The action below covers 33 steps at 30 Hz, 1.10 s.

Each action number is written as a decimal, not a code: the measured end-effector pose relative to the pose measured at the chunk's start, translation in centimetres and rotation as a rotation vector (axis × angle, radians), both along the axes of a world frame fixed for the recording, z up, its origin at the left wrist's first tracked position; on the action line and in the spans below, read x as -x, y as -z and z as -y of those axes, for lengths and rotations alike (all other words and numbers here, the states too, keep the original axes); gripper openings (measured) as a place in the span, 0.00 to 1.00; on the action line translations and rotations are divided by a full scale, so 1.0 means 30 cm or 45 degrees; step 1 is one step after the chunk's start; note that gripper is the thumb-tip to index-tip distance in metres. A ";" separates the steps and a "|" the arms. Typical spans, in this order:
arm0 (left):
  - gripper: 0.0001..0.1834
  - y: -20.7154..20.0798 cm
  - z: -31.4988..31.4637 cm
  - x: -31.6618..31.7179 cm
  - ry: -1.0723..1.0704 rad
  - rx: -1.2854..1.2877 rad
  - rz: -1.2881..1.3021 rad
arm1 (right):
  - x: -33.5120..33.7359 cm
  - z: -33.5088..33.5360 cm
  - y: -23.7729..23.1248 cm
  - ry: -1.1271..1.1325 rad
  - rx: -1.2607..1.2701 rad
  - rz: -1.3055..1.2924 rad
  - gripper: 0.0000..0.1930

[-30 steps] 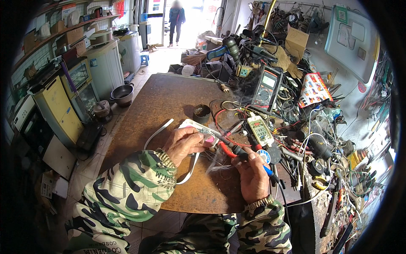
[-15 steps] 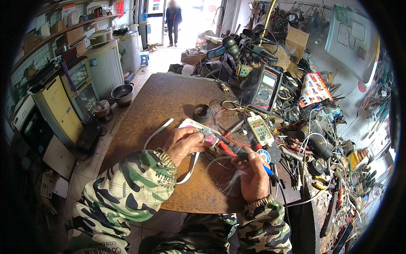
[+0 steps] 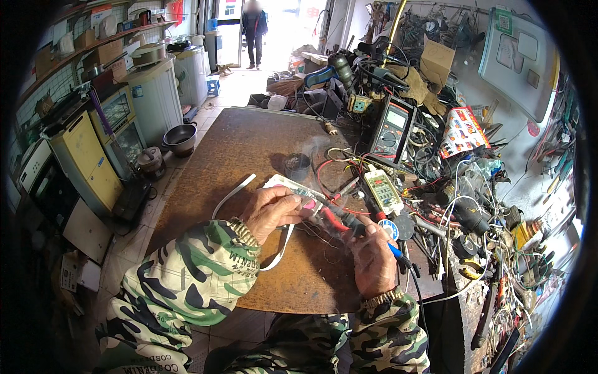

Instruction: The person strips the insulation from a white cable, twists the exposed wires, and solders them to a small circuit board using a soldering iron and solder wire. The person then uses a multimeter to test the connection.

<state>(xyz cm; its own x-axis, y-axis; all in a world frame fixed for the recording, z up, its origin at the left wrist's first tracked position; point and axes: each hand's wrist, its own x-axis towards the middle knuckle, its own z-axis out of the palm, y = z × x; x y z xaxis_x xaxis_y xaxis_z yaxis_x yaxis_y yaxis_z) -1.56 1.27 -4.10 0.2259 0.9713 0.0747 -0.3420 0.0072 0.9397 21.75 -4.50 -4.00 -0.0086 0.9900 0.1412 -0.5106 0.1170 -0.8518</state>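
Observation:
My left hand (image 3: pixel 271 210) is closed, its thumb and fingers pinched at a small white plastic case (image 3: pixel 278 181) with pink round patches. A white flat cord (image 3: pixel 233 195) runs out on both sides of that hand. My right hand (image 3: pixel 374 258) grips a soldering iron (image 3: pixel 395 251) with a blue rear end, a dark grip and a red front part. The iron points left toward the case; its tip is hard to make out. Thin smoke drifts round my right fingers. Fine wires (image 3: pixel 321 235) lie under the tool. Beyond the case stands a small dark round pot (image 3: pixel 297 166).
A white-and-yellow meter (image 3: pixel 384 192) and a larger black-cased multimeter (image 3: pixel 393 131) lie right of my hands. Tangled cables and tools (image 3: pixel 461 206) heap along the right side. The worn brown tabletop (image 3: pixel 230 143) stretches ahead. A person (image 3: pixel 254 31) stands in the doorway.
The smoke has shifted from below my right hand to around its fingers and above the dark pot. Both hands and the soldering iron stay nearly in place.

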 end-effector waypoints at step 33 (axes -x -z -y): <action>0.16 0.001 -0.003 0.000 0.002 -0.027 -0.011 | 0.013 0.003 -0.009 0.064 0.001 -0.054 0.20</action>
<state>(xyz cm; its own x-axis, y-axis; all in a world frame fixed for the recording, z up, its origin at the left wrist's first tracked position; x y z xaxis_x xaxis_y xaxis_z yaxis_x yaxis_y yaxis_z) -1.57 1.36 -4.14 0.2278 0.9692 0.0933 -0.3340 -0.0122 0.9425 21.36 -4.58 -3.74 0.0470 0.9891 0.1396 -0.5396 0.1427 -0.8297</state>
